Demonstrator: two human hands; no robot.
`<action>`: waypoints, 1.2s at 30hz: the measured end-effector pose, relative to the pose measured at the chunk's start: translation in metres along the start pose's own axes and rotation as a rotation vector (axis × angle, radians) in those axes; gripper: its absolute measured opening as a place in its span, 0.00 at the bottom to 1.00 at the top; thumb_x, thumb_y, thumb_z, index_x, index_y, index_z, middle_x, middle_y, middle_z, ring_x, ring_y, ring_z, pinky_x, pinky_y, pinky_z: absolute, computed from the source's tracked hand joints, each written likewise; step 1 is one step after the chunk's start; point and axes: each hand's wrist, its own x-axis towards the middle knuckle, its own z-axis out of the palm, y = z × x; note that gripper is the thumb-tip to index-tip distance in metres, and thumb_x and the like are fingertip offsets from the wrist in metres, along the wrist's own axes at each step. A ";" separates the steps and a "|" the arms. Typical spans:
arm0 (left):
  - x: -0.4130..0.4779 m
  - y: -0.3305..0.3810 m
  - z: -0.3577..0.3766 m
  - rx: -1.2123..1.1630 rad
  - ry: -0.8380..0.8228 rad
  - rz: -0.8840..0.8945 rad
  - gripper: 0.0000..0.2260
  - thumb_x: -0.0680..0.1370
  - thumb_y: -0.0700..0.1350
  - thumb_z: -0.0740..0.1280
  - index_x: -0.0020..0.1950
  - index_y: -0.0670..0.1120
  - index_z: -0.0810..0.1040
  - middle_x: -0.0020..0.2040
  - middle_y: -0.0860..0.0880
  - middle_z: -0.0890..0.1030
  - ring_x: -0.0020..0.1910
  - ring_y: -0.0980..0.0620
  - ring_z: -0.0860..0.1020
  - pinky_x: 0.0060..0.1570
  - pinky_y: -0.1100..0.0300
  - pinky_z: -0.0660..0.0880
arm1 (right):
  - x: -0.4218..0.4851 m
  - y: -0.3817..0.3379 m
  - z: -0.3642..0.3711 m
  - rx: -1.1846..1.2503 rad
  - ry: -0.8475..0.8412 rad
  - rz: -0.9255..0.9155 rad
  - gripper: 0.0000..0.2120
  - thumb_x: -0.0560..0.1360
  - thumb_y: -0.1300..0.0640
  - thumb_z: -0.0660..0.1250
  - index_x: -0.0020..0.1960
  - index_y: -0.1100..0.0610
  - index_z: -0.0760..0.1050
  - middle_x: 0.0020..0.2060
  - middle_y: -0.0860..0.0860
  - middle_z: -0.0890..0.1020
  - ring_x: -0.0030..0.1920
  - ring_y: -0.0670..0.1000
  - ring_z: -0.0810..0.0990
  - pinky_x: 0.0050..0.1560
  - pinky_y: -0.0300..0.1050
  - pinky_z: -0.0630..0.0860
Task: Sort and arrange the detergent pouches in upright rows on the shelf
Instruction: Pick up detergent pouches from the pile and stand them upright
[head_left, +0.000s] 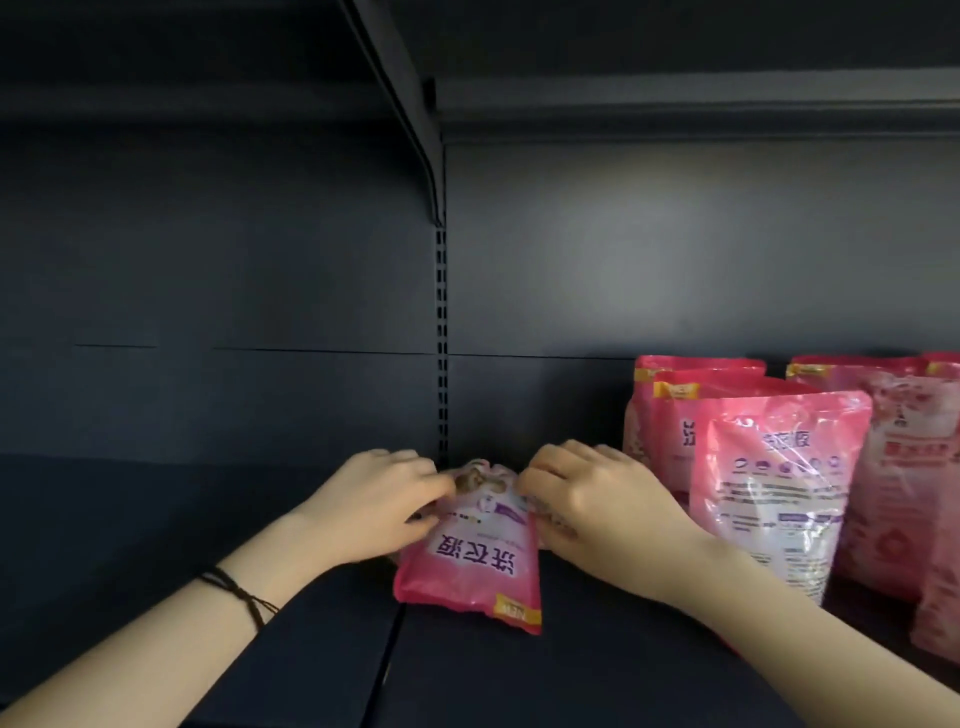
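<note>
Cord (239, 592): we wear a dark cord looped round the left wrist, at 8 o'clock from the loose pouch.
Left hand (371, 506): its fingers (415, 467) are curled and narrow, pinching the far left corner of the loose pouch.
Loose pouch (475, 561): pink, it lies on the shelf (571, 675) between our two hands. Its long axis runs 12 to 6 o'clock. The print reads upside down to us, the "NEW" corner sits nearest us at 5 o'clock, and the far end is bunched under our grip at 12.
Right hand (587, 499): fingers curled close, pinching the far right corner of the same pouch.
Relation that counts: both hands hold the 12 o'clock end and are equally near. We judge that the 6 o'clock end has to swing up before the pouch can stand.
Standing pouches (779, 483): at 3 o'clock from the loose one, pink and upright, packed in rows front to back and touching. The front one shows its small-print side.
Shelf contents: we see the loose pouch near the middle and the standing rows at the right.
</note>
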 end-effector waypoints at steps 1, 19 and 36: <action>-0.004 -0.006 0.002 -0.018 -0.019 0.011 0.14 0.78 0.56 0.60 0.62 0.58 0.73 0.54 0.57 0.77 0.57 0.57 0.74 0.53 0.59 0.71 | 0.003 -0.003 0.009 0.004 -0.036 0.007 0.13 0.69 0.53 0.71 0.53 0.52 0.79 0.47 0.49 0.81 0.45 0.52 0.81 0.40 0.46 0.77; -0.042 -0.003 0.023 -0.289 0.168 0.290 0.09 0.80 0.50 0.63 0.47 0.48 0.82 0.45 0.55 0.82 0.45 0.56 0.79 0.50 0.59 0.75 | -0.003 -0.041 0.057 0.227 -0.309 0.218 0.27 0.69 0.29 0.60 0.61 0.43 0.70 0.56 0.42 0.75 0.55 0.47 0.75 0.49 0.45 0.74; 0.051 -0.030 0.002 -0.959 0.627 -0.317 0.03 0.78 0.46 0.67 0.44 0.51 0.77 0.40 0.57 0.81 0.41 0.60 0.79 0.43 0.64 0.75 | 0.033 -0.015 0.056 1.059 0.404 0.724 0.04 0.76 0.58 0.69 0.50 0.56 0.80 0.43 0.50 0.85 0.46 0.47 0.83 0.47 0.45 0.81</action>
